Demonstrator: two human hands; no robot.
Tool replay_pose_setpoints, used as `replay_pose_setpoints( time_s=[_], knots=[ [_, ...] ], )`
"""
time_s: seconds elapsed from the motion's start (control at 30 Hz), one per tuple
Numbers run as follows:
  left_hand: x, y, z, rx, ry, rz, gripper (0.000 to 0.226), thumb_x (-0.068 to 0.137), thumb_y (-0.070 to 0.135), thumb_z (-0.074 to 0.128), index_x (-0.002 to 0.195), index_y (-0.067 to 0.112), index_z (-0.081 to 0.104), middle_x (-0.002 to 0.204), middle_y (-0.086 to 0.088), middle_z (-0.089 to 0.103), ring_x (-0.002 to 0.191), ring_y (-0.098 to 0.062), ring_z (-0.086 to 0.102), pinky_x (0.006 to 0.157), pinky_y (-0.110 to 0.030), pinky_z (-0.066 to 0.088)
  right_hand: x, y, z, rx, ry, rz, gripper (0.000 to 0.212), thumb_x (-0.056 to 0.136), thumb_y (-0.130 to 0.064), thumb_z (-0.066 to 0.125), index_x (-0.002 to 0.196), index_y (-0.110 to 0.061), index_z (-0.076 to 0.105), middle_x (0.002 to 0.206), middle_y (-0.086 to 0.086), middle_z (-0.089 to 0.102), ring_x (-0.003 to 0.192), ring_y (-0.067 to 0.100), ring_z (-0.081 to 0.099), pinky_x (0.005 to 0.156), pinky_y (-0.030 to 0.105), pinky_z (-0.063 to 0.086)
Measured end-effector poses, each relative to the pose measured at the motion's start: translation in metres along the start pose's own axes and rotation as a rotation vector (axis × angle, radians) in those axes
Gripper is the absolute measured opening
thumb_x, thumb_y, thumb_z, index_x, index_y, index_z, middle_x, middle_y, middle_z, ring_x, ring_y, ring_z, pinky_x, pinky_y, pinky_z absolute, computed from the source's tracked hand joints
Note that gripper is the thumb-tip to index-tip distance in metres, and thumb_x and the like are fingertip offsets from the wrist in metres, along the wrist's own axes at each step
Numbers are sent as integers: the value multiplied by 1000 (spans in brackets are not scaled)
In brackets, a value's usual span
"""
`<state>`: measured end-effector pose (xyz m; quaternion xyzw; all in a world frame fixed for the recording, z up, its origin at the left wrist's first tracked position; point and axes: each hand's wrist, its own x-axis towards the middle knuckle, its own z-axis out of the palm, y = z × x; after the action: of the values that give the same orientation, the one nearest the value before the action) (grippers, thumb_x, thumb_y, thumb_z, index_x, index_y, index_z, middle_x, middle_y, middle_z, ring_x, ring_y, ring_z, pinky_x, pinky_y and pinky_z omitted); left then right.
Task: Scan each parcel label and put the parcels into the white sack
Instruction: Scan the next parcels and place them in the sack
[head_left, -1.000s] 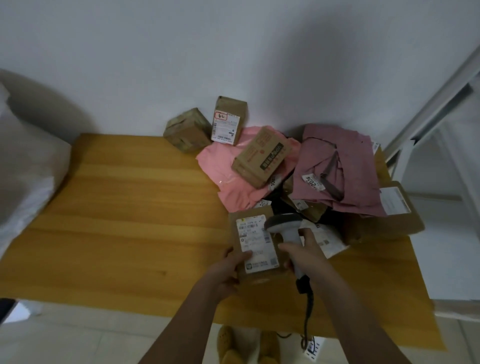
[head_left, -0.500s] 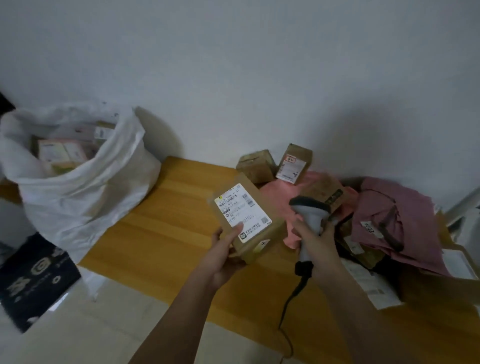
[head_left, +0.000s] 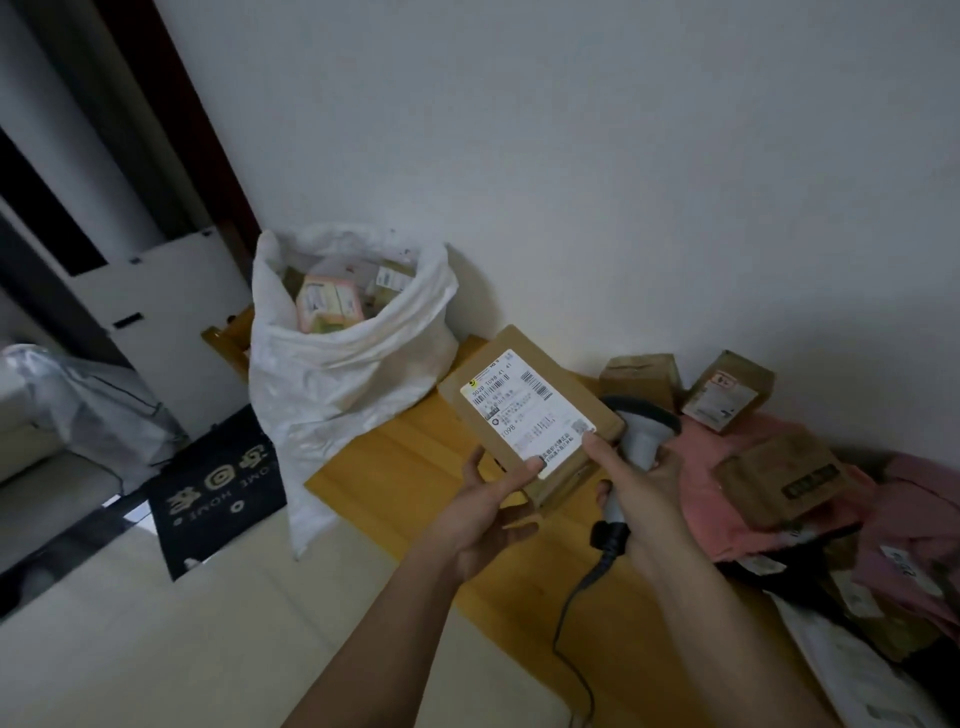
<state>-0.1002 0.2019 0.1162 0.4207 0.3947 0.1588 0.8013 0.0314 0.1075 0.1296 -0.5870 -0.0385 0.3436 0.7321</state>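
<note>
Item 1: brown cardboard parcel (head_left: 530, 410), flat, held in the air above the left end of the wooden worktop (head_left: 415, 467), label side up. White shipping label (head_left: 527, 421) with barcodes covered most of its upper face.

Item 2: left hand (head_left: 483, 512), under the near edge of the parcel, fingers curled beneath it and thumb pressed on the lower edge of the label; parcel gripped.

Item 3: right hand (head_left: 644, 499), fingers wrapped round the handle of a grey handheld scanner (head_left: 641, 436); forefinger stretched forward, its tip touching the near right corner of the label. Scanner head stood just behind the parcel's right edge. Black cable (head_left: 571, 623) ran down from the handle towards the lower frame.

Item 4: white sack (head_left: 343, 384), standing open at the left end of the worktop against the wall, well apart from the held parcel. Several boxed parcels visible inside its mouth; count unclear.

Item 5: heap of unscanned parcels on the right part of the worktop: two small brown boxes (head_left: 639, 376) (head_left: 727, 389) near the wall, a third brown box (head_left: 779, 478) lying on pink mailer bags (head_left: 717, 499), further pink bags and a white mailer at the frame's right edge.

Item 6: dark doormat (head_left: 218, 488) with pale lettering on the tiled floor, left of the sack.
</note>
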Motion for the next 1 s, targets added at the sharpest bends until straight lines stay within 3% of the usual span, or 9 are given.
replay_pose_setpoints(
  time_s=[0.17,0.3,0.4,0.5,0.67,0.73,0.87,1.0],
  knots=[
    [-11,8,-9,-19,-4,39,113,67,24,88,145,50,11,128,-10,57,117,-38,57,100,-54,47,-6,-1,19,-90,-75,-20,90,64,-35,89,137,-15,40,105,10,70,74,16,64,55,24,52],
    [-7,12,-17,-102,97,127,93,73,10,81,144,40,28,123,-7,63,113,-31,59,103,-46,45,-6,-13,20,-186,-51,-21,64,83,-44,72,133,-15,43,99,6,63,65,14,60,52,25,49],
    [0,12,-20,-52,155,148,93,76,0,78,148,36,31,114,-3,69,110,-24,61,112,-48,36,-2,-34,17,-260,-61,-8,43,95,-45,54,126,-15,46,96,8,58,52,13,59,47,26,45],
    [9,11,-22,-29,164,137,95,74,-2,78,148,38,32,118,-4,69,111,-24,61,114,-48,33,-5,-62,12,-268,-135,-12,31,100,-36,51,120,-13,54,92,9,57,49,15,58,47,27,45],
    [27,11,-14,-16,193,141,99,74,-4,78,148,40,30,124,-6,65,112,-23,59,113,-45,33,-20,-107,3,-391,-297,-87,33,101,-37,49,112,-8,59,84,10,57,44,10,57,41,23,43],
    [34,13,-7,-17,202,147,96,75,-4,77,148,39,30,120,-3,65,108,-19,59,112,-44,35,-27,-121,0,-457,-303,-135,31,101,-38,48,110,-11,59,85,13,60,46,10,58,44,24,45],
    [47,10,-1,-30,201,145,99,74,-2,79,149,40,29,125,-3,63,110,-21,60,106,-40,39,-40,-137,-5,-445,-294,-173,29,100,-38,48,107,-12,59,105,24,63,55,18,57,54,33,45],
    [57,8,6,-21,195,132,104,72,-1,80,151,40,26,135,-2,57,113,-21,59,107,-41,38,-47,-148,-11,-395,-267,-182,31,100,-36,49,106,-8,59,99,21,61,51,17,54,50,31,45]
  ],
)
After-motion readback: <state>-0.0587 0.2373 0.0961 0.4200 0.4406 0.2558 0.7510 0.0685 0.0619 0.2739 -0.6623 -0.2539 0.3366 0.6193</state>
